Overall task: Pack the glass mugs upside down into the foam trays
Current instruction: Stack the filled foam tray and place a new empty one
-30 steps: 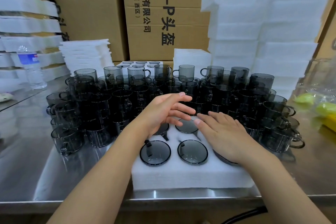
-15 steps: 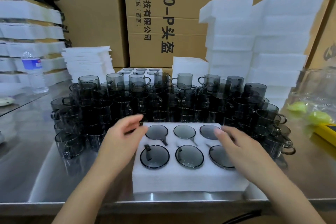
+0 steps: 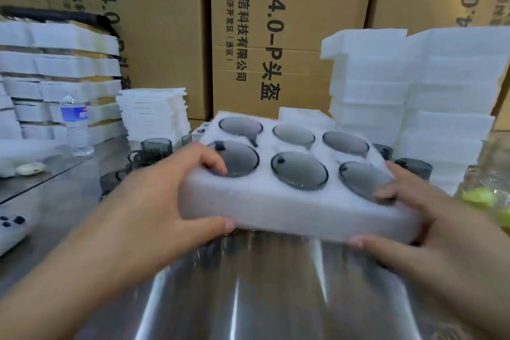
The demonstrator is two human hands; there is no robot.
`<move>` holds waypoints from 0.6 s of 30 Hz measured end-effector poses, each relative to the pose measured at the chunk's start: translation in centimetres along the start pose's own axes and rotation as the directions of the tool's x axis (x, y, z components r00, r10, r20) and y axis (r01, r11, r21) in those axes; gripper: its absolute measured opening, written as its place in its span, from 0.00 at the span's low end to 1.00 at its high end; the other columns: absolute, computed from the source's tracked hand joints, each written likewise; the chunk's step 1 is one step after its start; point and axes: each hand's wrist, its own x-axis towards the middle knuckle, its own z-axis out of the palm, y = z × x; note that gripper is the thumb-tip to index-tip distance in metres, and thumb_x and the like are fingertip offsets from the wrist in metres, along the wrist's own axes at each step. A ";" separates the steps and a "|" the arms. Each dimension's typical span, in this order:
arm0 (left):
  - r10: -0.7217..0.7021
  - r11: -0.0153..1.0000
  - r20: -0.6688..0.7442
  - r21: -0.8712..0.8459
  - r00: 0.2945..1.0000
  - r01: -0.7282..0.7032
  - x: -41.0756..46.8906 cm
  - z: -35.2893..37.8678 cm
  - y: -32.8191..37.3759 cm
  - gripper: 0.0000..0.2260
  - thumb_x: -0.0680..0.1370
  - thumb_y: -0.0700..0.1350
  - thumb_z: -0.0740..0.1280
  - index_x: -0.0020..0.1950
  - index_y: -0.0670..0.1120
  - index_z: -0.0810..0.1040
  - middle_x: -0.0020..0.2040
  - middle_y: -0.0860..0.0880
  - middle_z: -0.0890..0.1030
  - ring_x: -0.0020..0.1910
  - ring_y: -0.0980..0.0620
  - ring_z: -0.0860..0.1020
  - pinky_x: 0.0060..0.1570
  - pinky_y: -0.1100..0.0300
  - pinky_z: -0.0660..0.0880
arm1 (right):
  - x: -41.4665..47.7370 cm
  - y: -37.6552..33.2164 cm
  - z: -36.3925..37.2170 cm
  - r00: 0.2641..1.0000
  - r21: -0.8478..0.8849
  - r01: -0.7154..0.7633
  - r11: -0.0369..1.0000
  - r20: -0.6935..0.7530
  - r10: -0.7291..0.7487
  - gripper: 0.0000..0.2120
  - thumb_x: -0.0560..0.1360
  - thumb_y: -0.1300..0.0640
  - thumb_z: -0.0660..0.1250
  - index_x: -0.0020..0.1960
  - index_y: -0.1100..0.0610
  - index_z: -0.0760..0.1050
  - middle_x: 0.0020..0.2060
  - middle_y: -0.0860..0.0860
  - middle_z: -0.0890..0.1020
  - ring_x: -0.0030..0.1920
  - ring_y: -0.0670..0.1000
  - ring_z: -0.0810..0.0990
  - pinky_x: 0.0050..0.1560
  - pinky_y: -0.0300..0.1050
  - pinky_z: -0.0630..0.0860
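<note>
A white foam tray point(image 3: 281, 201) hangs in the air above the steel table, tilted toward me. Several smoky glass mugs point(image 3: 299, 170) sit upside down in its round holes, bases up. My left hand point(image 3: 165, 196) grips the tray's left end, fingers on top and thumb under the front edge. At the tray's right end my right hand point(image 3: 419, 218) holds on the same way. Loose grey mugs point(image 3: 156, 146) stand on the table behind the tray, mostly hidden by it.
Stacks of empty foam trays point(image 3: 414, 96) rise at the right, thinner foam sheets point(image 3: 154, 113) at the back left. A water bottle point(image 3: 76, 124) stands at the left. Cardboard boxes point(image 3: 276, 36) form the back wall. Yellow-green items in a clear bag point(image 3: 485, 196) lie at the right edge.
Both hands went from hovering over the tray to its two ends, took hold, and lifted the filled tray off the table toward me.
</note>
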 end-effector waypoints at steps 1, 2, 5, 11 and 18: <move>0.020 0.998 -0.014 0.053 1.000 -0.019 2.1 -1.2 0.2 0.22 0.56 0.65 0.73 0.47 0.66 0.71 0.41 0.65 0.78 0.33 0.63 0.76 0.28 0.58 0.70 | 2.0 -0.8 -0.3 0.998 0.003 0.042 0.999 -0.043 -0.042 0.18 0.54 0.39 0.74 0.40 0.30 0.72 0.56 0.31 0.71 0.55 0.23 0.66 0.49 0.26 0.63; 0.022 0.995 -0.014 0.099 1.000 -0.021 4.5 -2.1 0.2 0.20 0.57 0.63 0.74 0.44 0.63 0.72 0.38 0.61 0.78 0.31 0.62 0.75 0.27 0.60 0.66 | 4.4 -1.6 -0.3 0.994 -0.010 0.080 0.997 -0.070 -0.080 0.14 0.55 0.41 0.73 0.38 0.34 0.73 0.49 0.32 0.75 0.48 0.22 0.68 0.43 0.24 0.62; -0.001 0.966 -0.013 0.260 1.000 0.005 12.9 -3.9 -1.5 0.16 0.63 0.57 0.77 0.40 0.56 0.72 0.37 0.58 0.74 0.33 0.58 0.71 0.29 0.59 0.62 | 12.4 -2.6 1.0 0.987 -0.120 0.123 0.985 -0.090 -0.134 0.15 0.60 0.44 0.75 0.43 0.42 0.74 0.47 0.46 0.77 0.45 0.42 0.69 0.40 0.39 0.60; -0.057 0.688 0.070 0.725 0.996 -0.012 26.6 -3.7 -8.5 0.21 0.70 0.64 0.69 0.59 0.58 0.75 0.45 0.54 0.74 0.46 0.48 0.72 0.36 0.58 0.65 | 27.4 -1.1 7.8 0.997 -0.478 0.075 0.875 0.037 -0.065 0.27 0.67 0.38 0.73 0.61 0.49 0.76 0.54 0.53 0.78 0.53 0.57 0.76 0.44 0.45 0.68; -0.216 0.433 0.110 0.902 0.970 -0.006 35.6 1.3 -16.1 0.15 0.77 0.58 0.63 0.62 0.56 0.75 0.49 0.51 0.76 0.46 0.49 0.75 0.36 0.58 0.64 | 37.9 1.5 16.9 0.962 -0.622 0.091 0.778 0.257 0.093 0.21 0.71 0.38 0.69 0.48 0.56 0.75 0.34 0.49 0.73 0.39 0.52 0.74 0.36 0.44 0.69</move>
